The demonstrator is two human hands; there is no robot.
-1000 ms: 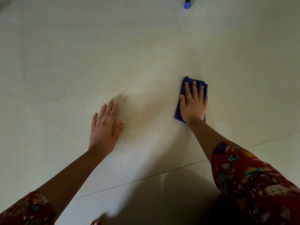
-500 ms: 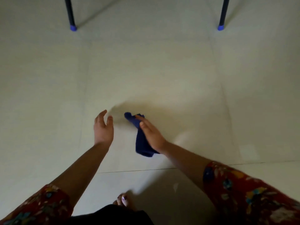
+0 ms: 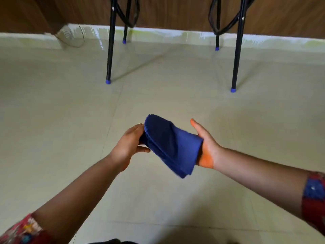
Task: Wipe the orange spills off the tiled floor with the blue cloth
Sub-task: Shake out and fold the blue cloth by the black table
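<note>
The blue cloth [image 3: 168, 145], folded, is held up in the air above the pale tiled floor [image 3: 66, 120]. My left hand [image 3: 128, 147] grips its left end, fingers curled over the edge and thumb below. My right hand [image 3: 208, 147] is palm up under the cloth's right part. Its thumb sticks straight up and stays off the cloth, and its fingers are hidden beneath the fabric. Orange stain shows on the heel of that palm and on the thumb tip. No orange spill is visible on the tiles in view.
Black metal furniture legs with blue caps stand ahead at the left [image 3: 109, 55] and right [image 3: 237, 55], with two more behind them. Black cables [image 3: 131, 14] hang between them. A wood-panelled wall [image 3: 175, 13] with a pale skirting closes the far side.
My right hand lifted the cloth off the floor and turned palm up. My left hand left the tiles and took hold of the cloth's end. The view tilted up toward the wall.
</note>
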